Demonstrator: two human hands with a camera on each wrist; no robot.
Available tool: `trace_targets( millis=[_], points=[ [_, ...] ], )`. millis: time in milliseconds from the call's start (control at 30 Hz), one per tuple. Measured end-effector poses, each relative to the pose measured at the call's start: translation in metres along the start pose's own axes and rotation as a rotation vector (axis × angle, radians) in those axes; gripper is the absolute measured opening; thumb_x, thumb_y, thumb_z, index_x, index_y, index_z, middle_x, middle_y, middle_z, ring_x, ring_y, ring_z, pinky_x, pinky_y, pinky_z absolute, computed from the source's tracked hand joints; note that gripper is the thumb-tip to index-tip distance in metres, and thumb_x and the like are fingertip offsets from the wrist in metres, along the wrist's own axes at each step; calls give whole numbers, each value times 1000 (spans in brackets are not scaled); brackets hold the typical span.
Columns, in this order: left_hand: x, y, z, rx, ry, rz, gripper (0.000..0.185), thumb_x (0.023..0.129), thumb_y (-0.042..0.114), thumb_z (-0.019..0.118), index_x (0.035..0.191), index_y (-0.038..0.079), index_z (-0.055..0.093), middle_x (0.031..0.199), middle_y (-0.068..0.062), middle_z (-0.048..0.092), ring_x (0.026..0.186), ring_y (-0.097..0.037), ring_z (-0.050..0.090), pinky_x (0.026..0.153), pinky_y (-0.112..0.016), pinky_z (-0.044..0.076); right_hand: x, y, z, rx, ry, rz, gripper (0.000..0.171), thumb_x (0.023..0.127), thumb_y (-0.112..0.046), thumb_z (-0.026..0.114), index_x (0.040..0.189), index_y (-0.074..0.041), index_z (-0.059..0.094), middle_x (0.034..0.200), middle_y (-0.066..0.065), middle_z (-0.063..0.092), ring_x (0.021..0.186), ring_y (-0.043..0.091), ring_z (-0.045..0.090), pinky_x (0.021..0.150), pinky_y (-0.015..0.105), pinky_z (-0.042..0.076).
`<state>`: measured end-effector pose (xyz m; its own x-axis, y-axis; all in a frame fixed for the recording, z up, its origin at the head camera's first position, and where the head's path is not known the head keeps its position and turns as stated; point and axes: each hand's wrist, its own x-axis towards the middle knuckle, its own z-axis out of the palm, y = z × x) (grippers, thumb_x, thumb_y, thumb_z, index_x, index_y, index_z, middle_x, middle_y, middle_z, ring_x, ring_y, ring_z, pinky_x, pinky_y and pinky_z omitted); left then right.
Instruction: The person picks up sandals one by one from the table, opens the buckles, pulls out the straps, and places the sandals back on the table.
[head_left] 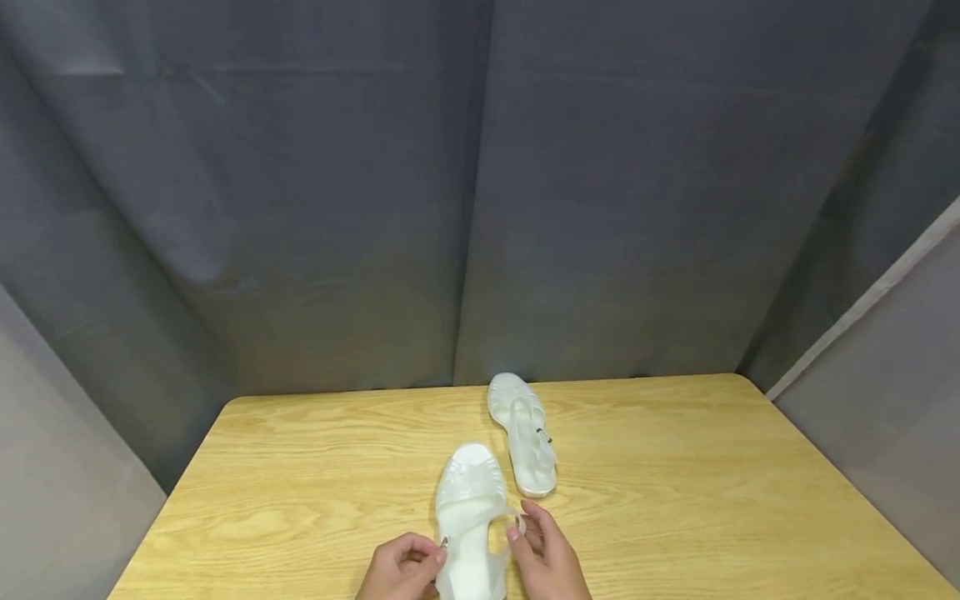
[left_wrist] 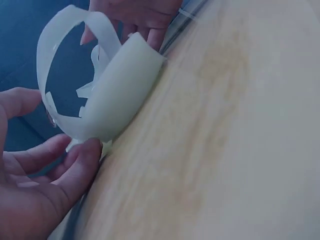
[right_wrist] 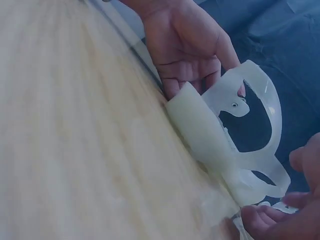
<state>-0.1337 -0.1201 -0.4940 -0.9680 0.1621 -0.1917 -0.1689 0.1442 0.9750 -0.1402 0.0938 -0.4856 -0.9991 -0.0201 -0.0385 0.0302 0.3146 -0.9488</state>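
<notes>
On wooden table (head_left: 675,483) | dark curtain (head_left: 600,208) behind | white sandal (head_left: 469,517) | left fingers (head_left: 430,563), right fingers (head_left: 543,517) apparently pinching straps (right_wrist: 273,109)

Left grip (head_left: 405,568), right grip (head_left: 550,554), palms facing, fingers bent

Dark grey curtain (head_left: 637,208) behind wood-grain table (head_left: 300,475).

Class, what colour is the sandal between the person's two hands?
The sandal is milky white; it shows best in the head view.
</notes>
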Motion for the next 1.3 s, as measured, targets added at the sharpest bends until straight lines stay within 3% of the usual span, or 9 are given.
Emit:
trace_targets(
  millis=[133, 367, 567, 667, 933, 1133, 1300],
  points=[
    [-4, -1, 0, 15, 4, -12, 43, 88, 30, 65, 102, -10, 64, 80, -7, 67, 71, -15, 65, 64, -30, 54, -4, 2, -4, 34, -82, 86, 68, 96, -38, 51, 134, 16, 36, 114, 23, 63, 101, 29, 64, 83, 39, 53],
    [-12, -1, 2, -10, -13, -14, 42, 88, 24, 65, 103, -15, 63, 85, -14, 70, 77, -17, 66, 66, -28, 55, -8, 4, -3, 181, -248, 136, 57, 96, -28, 53, 125, 20, 45, 107, 23, 66, 91, 22, 65, 74, 32, 55],
    [-14, 1, 6, -27, 2, -27, 48, 88, 23, 65, 106, -21, 58, 89, -21, 69, 82, -22, 67, 68, -32, 56, -8, 1, 3, 284, -344, 171, 55, 97, -23, 49, 129, 21, 39, 113, 29, 62, 95, 31, 66, 75, 38, 56],
    [-12, -5, 5, -22, 9, -18, 57, 86, 30, 66, 109, -21, 56, 93, -23, 69, 86, -25, 67, 70, -34, 56, -7, -2, 2, 293, -382, 143, 58, 97, -21, 50, 131, 23, 32, 121, 34, 54, 107, 38, 60, 82, 39, 54],
    [-12, 0, 5, -84, -7, 55, 50, 90, 17, 60, 114, -25, 50, 98, -31, 65, 90, -33, 67, 72, -35, 56, -1, -1, 5, 282, -445, 33, 67, 97, -22, 51, 135, 24, 19, 133, 39, 40, 124, 46, 43, 93, 39, 47],
    [-3, 6, 3, 28, 82, 62, 46, 91, 21, 60, 112, -19, 57, 99, -27, 67, 93, -30, 66, 76, -38, 55, 5, -5, 9, 275, -479, 5, 62, 101, -21, 42, 142, 16, 14, 145, 33, 27, 135, 42, 28, 106, 45, 33],
    [5, 10, 3, 46, 140, 46, 49, 91, 25, 60, 114, -18, 56, 104, -27, 66, 98, -32, 65, 80, -39, 54, 12, -9, 16, 203, -432, -13, 60, 101, -23, 42, 143, 13, 18, 148, 30, 22, 137, 43, 20, 109, 58, 16]
  ],
)
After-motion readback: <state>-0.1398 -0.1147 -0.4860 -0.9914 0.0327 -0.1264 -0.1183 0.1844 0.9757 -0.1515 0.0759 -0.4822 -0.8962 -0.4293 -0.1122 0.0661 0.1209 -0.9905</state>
